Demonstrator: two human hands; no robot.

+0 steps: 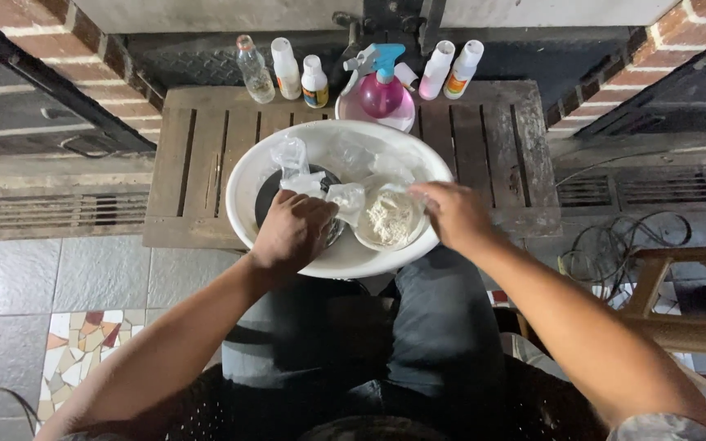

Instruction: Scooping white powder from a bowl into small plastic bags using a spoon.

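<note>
Over the white basin, both hands pinch a crumpled clear plastic bag.

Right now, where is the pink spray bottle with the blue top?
In the head view, the pink spray bottle stands at the far edge of the wooden table, just behind the white basin, between small white bottles.

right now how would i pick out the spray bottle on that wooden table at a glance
Start at the slatted wooden table and the big white basin on it. Just behind the basin's far rim, in the row of bottles, stands the spray bottle. It alone has a round pink body and a blue trigger head; its neighbours are slim white or clear capped bottles.
</note>
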